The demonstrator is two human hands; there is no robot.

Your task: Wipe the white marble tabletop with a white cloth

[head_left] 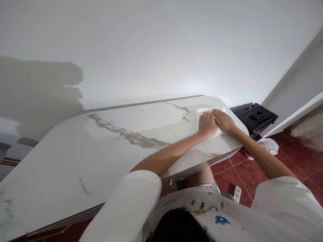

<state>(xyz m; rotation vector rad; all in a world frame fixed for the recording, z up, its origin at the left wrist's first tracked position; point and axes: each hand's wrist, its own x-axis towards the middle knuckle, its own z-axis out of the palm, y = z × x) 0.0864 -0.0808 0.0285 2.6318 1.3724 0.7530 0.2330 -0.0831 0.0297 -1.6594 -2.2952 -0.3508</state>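
A white cloth (205,110) is spread flat near the right end of a white marbled tabletop (101,151). My left hand (207,125) presses down on it with its palm, fingers lying forward over the cloth. Beside it, my right hand (224,121) lies flat on the cloth with its fingers stretched toward the left. The fingertips of my right hand touch or nearly touch my left hand. Part of the cloth is hidden beneath both hands.
A pale wall (151,50) runs along the table's back edge. A black case (257,116) stands past the right end. On the red tiled floor (242,171) are a white plastic bag (268,146) and a power strip (237,194). A brass knob (171,182) sits under the front edge.
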